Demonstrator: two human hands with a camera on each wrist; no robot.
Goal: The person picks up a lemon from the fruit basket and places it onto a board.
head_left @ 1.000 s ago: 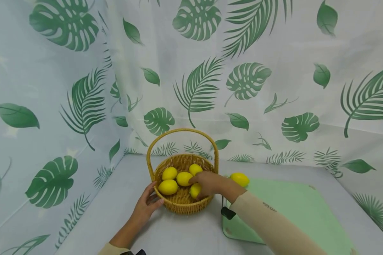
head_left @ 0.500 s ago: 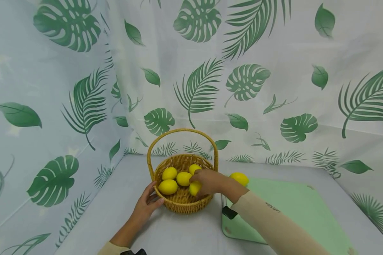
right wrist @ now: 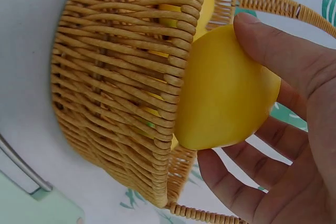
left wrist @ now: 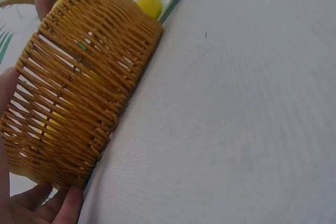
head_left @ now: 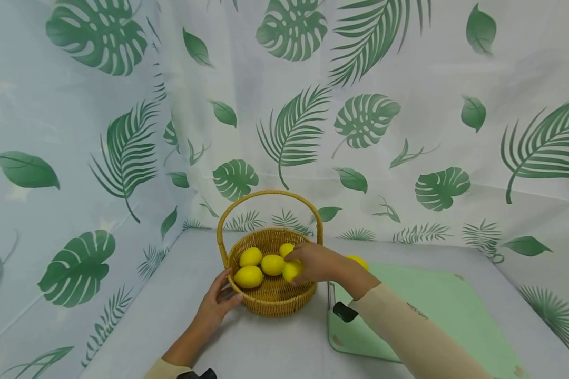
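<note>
A yellow lemon (right wrist: 228, 90) is pinched between the thumb and fingers of my right hand (head_left: 317, 262), at the right rim of the wicker basket (head_left: 275, 308). Inside the basket lie several more lemons, one of them partly behind that hand. My left hand (head_left: 213, 305) holds the basket's left side; in the left wrist view its thumb is near the rim and its fingers (left wrist: 68, 205) bend against the woven wall. Beyond the right wrist, another lemon (head_left: 359, 261) shows partly, by the far left corner of a pale green cutting board (head_left: 431, 305).
The basket's arched handle (head_left: 275, 192) rises over its opening. The cutting board lies to the right on a white-covered table (head_left: 265, 347), its metal-edged handle (right wrist: 23, 163) near the basket. Leaf-printed curtains (head_left: 284, 79) hang behind and at the left.
My right hand has risen slightly and moved right, bringing the pinched lemon up toward the basket's rim. The left hand keeps its place on the basket.
</note>
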